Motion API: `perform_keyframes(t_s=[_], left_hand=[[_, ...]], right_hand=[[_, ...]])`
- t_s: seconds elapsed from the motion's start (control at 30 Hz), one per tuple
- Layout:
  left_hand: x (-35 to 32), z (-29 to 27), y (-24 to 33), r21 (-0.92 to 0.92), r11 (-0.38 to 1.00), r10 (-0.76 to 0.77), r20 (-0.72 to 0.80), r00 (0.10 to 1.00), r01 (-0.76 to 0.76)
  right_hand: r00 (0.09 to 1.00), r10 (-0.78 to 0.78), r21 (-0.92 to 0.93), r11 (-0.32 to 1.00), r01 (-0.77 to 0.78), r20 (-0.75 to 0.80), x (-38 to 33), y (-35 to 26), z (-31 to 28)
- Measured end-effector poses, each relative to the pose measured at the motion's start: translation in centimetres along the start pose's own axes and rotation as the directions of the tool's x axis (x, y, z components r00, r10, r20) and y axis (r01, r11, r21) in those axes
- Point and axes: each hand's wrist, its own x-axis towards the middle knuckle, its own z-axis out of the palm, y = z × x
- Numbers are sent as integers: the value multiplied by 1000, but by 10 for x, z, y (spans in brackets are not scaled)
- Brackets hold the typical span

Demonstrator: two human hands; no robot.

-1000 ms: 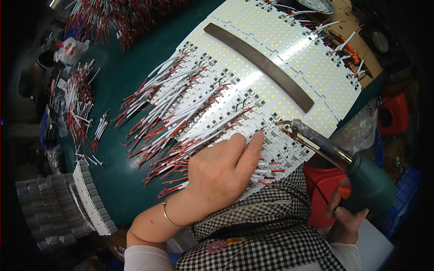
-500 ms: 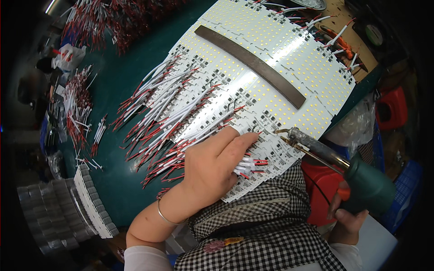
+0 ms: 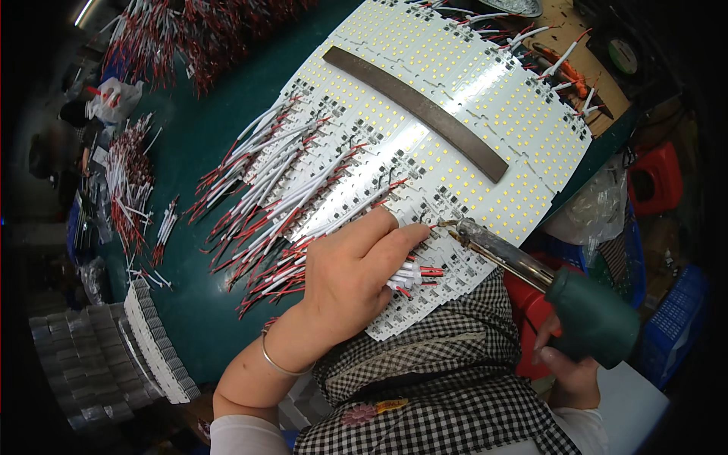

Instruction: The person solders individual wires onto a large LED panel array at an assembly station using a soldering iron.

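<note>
My left hand [image 3: 349, 269] is closed on a bundle of short white wires [image 3: 415, 274] with red ends. Its thumb and forefinger pinch close to a solder spot on a sheet of white LED circuit boards [image 3: 519, 199]. In my right hand [image 3: 570, 370] is a green-bodied soldering gun [image 3: 595, 315], its metal tip right beside my left fingertips at the board. Rows of white-and-red wires [image 3: 262, 197] stick out from the boards' left side. A curved brown bar [image 3: 421, 112] lies across the LED sheet.
A large heap of red and white wires [image 3: 197, 38] lies at the far left, a smaller wire pile [image 3: 129, 178] below it. Stacked boards [image 3: 98, 356] stand at the lower left. Orange-handled pliers [image 3: 565, 72] rest at the far right, near a red stool [image 3: 656, 182] and blue basket [image 3: 675, 326].
The soldering gun has moved left, bringing its tip to the spot by my left fingertips. My left hand has shifted very slightly left with the wires still in it.
</note>
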Motion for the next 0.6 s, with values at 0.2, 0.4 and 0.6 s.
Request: perform_keyframes(t_s=[0.2, 0.4, 0.6], left_hand=[[1, 2, 3, 92, 994, 55, -4, 998, -54], [0, 2, 5, 150, 983, 109, -29, 994, -104], [1, 2, 7, 173, 979, 111, -4, 994, -109]], right_hand=[[947, 268, 44, 963, -264, -179, -9, -23, 13], [995, 79, -444, 890, -99, -63, -12, -11, -8], [949, -257, -102, 965, 241, -183, -4, -5, -7]])
